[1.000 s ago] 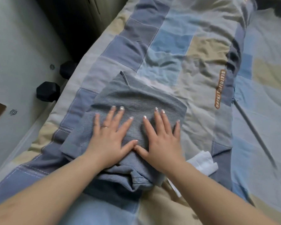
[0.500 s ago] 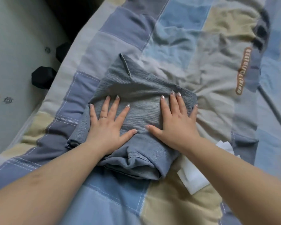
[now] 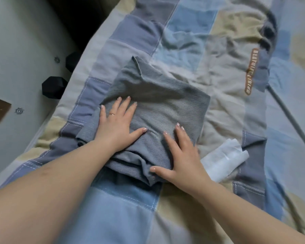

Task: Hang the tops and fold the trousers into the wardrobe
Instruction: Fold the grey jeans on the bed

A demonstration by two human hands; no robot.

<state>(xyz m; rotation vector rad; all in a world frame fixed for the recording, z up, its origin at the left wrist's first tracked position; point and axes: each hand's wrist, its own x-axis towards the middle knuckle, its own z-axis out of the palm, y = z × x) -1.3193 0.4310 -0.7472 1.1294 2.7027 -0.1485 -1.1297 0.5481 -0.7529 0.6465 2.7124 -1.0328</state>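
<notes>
Grey-blue folded trousers (image 3: 158, 110) lie mid-frame on the patchwork quilt (image 3: 201, 41). I press my left hand (image 3: 117, 125) flat on their left half, fingers straight and spread, gripping nothing. My right hand (image 3: 184, 155) rests open on the lower right corner, thumb along the near fold. White tissue (image 3: 222, 158) sits just right of the trousers; two black dumbbells (image 3: 54, 87) stand at left.
</notes>
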